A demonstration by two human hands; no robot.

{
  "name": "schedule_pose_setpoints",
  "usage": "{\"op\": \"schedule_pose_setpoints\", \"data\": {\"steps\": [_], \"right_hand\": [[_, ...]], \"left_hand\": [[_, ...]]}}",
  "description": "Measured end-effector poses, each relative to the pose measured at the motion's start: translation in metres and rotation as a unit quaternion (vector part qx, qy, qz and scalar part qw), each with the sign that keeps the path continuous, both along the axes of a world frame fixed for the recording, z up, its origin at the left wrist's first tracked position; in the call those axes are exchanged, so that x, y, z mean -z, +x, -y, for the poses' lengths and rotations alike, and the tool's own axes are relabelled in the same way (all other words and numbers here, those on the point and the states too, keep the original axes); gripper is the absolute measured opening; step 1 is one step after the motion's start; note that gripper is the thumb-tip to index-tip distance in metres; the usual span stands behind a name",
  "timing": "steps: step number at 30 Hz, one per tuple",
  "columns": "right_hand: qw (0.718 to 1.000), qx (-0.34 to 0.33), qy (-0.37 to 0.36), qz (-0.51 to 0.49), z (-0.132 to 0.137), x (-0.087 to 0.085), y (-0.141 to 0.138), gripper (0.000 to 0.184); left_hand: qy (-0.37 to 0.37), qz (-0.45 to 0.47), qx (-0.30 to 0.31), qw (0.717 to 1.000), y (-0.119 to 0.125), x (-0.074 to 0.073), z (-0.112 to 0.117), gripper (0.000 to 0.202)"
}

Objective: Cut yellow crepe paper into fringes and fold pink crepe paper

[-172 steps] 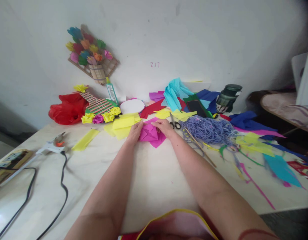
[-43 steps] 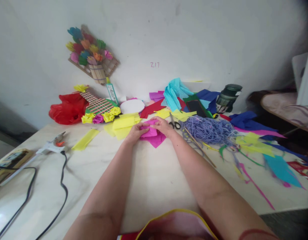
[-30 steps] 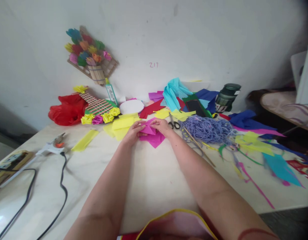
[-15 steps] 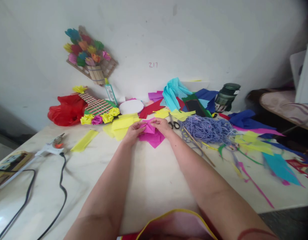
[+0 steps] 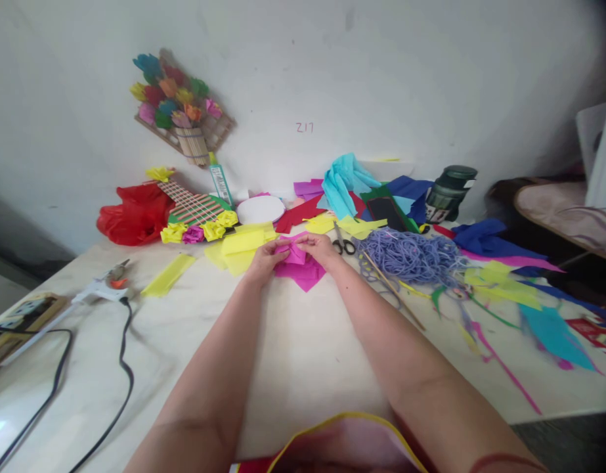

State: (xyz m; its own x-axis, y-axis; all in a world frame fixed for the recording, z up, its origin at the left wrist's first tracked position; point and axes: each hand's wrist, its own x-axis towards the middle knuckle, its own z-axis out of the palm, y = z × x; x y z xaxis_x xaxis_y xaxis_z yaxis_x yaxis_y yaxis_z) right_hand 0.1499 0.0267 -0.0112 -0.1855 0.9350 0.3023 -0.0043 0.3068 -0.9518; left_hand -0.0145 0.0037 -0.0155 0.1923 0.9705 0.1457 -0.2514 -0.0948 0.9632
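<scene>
Between my two hands is a small piece of magenta crepe paper (image 5: 295, 253), its surface creased. My left hand (image 5: 266, 260) pinches its left side, and my right hand (image 5: 318, 248) pinches the upper right. Below it on the table lies more magenta paper (image 5: 306, 276), with a corner pointing toward me. Yellow paper sheets (image 5: 241, 249) lie just left of my left hand. Black-handled scissors (image 5: 344, 246) rest right beside my right hand.
A glue gun (image 5: 108, 286) with a black cord lies left, near a power strip (image 5: 24, 318). At right are a heap of purple yarn (image 5: 411, 255), a thin stick (image 5: 394, 289) and paper scraps. A dark jar (image 5: 450, 192) and a flower-trimmed craft guitar (image 5: 197, 210) stand by the wall.
The view has shifted very slightly, so everything sits a little farther right. Both hands keep their pinch on the magenta paper, with only tiny finger movement.
</scene>
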Motion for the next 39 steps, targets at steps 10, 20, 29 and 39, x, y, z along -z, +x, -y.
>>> {"op": "schedule_pose_setpoints", "data": {"steps": [10, 20, 29, 39], "right_hand": [[1.0, 0.005, -0.013, 0.017, 0.006, -0.007, -0.002, 0.012], [1.0, 0.012, 0.001, 0.029, 0.008, -0.009, -0.002, 0.012], [1.0, 0.005, -0.018, 0.014, 0.01, -0.011, -0.003, 0.011], [1.0, -0.005, -0.017, 0.024, 0.014, -0.015, -0.003, 0.011]], "left_hand": [[-0.034, -0.001, 0.021, 0.999, 0.0, -0.005, 0.003, 0.04], [0.012, -0.047, 0.008, 0.999, -0.001, 0.0, 0.001, 0.046], [0.012, -0.075, -0.012, 0.997, -0.002, -0.001, 0.001, 0.044], [0.014, -0.057, -0.041, 0.997, -0.002, 0.0, -0.001, 0.038]]}}
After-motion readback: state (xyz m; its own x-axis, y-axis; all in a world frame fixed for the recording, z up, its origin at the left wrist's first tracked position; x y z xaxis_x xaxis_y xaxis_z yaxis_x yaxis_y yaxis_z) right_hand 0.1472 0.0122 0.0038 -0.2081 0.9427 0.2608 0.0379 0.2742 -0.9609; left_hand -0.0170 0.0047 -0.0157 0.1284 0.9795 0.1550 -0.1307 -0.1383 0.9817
